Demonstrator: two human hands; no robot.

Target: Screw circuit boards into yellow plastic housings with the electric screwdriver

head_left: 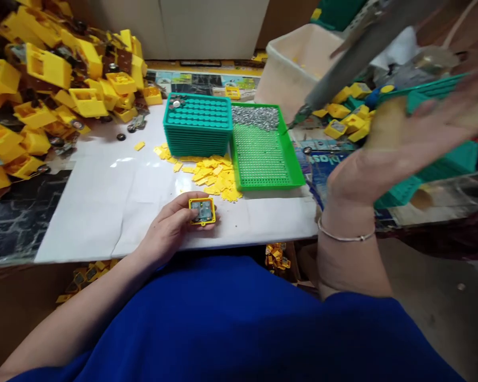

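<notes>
My left hand (169,223) is closed on a small yellow plastic case (202,223), just above the near edge of the white-covered table. The case's open side faces up, showing a grey-green insert, perhaps a circuit board. At the upper right my right hand (406,143) is raised, blurred, with fingers stretched out and apparently nothing in them. Left of it, an electric screwdriver (342,63) slants down, its bit over the right wall of a green perforated tray (292,162). Small silver screws (257,116) fill the tray's far end.
Stacked teal trays (199,140) stand beside the green tray, with loose yellow pieces (217,175) in front. Yellow cases (48,66) are heaped at left. A whitish bin (287,69) stands behind; more yellow cases (354,122) and teal containers (398,188) lie at right.
</notes>
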